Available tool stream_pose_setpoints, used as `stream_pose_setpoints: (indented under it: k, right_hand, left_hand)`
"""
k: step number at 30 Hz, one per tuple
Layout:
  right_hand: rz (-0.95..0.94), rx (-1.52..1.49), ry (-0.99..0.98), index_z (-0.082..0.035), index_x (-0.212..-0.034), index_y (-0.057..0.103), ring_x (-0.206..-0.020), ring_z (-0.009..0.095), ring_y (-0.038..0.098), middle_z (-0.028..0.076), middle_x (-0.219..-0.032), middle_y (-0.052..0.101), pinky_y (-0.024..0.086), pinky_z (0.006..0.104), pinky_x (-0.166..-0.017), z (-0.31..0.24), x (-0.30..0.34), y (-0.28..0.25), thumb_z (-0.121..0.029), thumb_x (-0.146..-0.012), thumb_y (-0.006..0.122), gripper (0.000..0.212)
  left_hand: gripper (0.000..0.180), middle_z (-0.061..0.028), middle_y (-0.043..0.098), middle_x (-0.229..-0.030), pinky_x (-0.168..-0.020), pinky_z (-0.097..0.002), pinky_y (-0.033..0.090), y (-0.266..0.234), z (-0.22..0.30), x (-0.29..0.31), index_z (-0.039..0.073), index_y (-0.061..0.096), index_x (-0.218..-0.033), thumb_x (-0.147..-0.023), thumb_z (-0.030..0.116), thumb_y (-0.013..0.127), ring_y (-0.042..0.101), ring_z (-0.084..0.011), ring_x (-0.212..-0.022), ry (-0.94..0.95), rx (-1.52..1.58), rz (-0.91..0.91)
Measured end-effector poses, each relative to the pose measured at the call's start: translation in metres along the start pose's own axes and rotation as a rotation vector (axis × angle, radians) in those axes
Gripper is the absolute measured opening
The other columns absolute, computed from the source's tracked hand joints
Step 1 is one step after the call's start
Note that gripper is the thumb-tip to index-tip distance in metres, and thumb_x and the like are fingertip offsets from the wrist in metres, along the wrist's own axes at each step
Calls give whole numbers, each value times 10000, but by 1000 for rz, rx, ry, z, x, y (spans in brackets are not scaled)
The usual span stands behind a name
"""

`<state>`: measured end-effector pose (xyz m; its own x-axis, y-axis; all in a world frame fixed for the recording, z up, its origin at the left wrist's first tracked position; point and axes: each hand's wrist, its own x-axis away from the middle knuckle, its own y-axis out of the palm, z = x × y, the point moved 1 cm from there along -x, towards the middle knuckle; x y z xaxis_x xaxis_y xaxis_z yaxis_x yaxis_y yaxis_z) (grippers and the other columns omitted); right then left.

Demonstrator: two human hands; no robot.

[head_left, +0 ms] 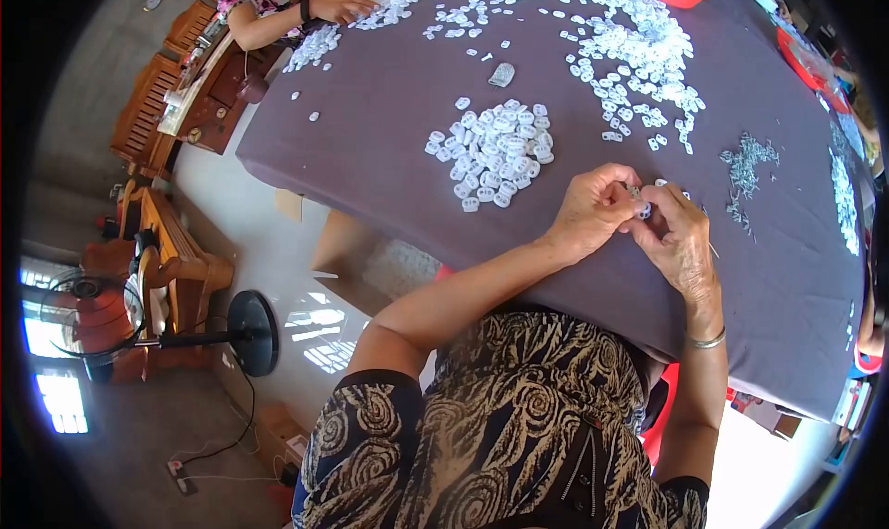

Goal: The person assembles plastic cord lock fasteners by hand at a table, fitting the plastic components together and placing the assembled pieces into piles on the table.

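Your left hand (591, 214) and your right hand (683, 242) are close together, with the fingertips meeting between them. Your left thumb (628, 213) points across to your right hand, and your left pointer finger bends over above it. Your right fingers curl in toward your left hand, with the tips pinched in close. Your left arm (472, 293) slants up to its hand from the lower left, with the elbow bent out wide. Your right arm (708, 381) comes up from below its hand, almost straight up. Your right wrist (701, 305) tips the hand a little to the left.
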<state>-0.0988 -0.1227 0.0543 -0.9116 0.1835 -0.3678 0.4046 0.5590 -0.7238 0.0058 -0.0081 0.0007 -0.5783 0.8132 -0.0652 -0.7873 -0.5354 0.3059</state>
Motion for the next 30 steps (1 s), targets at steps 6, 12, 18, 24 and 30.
stream_pose_setpoints:
  k: [6,12,18,24,30]
  right_hand:
    - [19,158,-122,-41,-1025,590,-621,271,616,101,-813,583,505,345,-536,-8,-3,9,-159,-723,766,369]
    - [-66,297,-131,14,-1009,564,-646,320,614,124,-806,589,501,388,-559,-5,-2,5,-201,-785,712,344]
    - [-88,211,-62,23,-949,547,-680,345,625,163,-772,596,498,410,-561,-1,2,5,-160,-812,683,266]
    - [-114,227,-23,25,-888,538,-689,351,629,178,-760,598,500,410,-560,-5,4,5,-143,-841,643,203]
    - [-58,70,-118,26,-801,507,-634,375,576,190,-704,574,448,422,-563,6,0,12,-119,-869,617,194]
  left_hand:
    - [224,-5,583,-782,-599,-198,452,-9,6,6,5,571,-1072,-856,-12,627,544,-45,-702,12,44,-16]
    - [227,12,577,-813,-629,-211,458,2,4,5,32,604,-1066,-847,-29,597,544,-49,-723,-34,135,-5]
    - [232,1,588,-842,-667,-239,489,11,2,9,49,613,-1066,-846,-19,582,581,-78,-761,-68,336,28]
    - [263,-9,589,-842,-696,-269,515,11,-1,10,42,611,-1093,-842,-15,558,597,-98,-775,-105,347,41]
    - [308,-32,613,-857,-713,-289,535,6,2,8,35,602,-1130,-834,-15,532,611,-122,-784,-113,279,93]
